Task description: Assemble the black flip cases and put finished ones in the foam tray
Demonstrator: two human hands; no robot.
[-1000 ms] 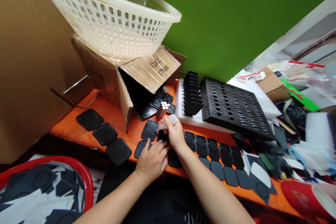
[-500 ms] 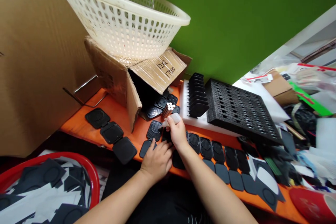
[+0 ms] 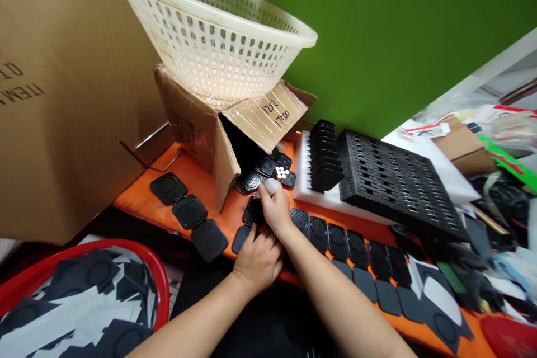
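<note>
My right hand [image 3: 274,208] is closed around a small translucent white bottle [image 3: 271,185], its tip pointing down at a black grille part [image 3: 253,210] on the orange table [image 3: 201,190]. My left hand [image 3: 258,257] rests at the table's front edge, fingers pressed down on black flat parts [image 3: 240,238] just below the right hand; the parts under it are mostly hidden. A row of black grille parts [image 3: 335,238] and flat pads [image 3: 386,296] runs to the right of my hands.
A torn cardboard box [image 3: 218,128] with a white plastic basket [image 3: 218,28] on top stands behind the hands. A black slotted tray [image 3: 390,182] lies at right, three black pads [image 3: 188,211] at left. A red bin [image 3: 84,291] of scraps sits below left.
My right hand has tipped the bottle further down onto the grille part. My left hand stays beneath it. The view has shifted, sliding everything rightward.
</note>
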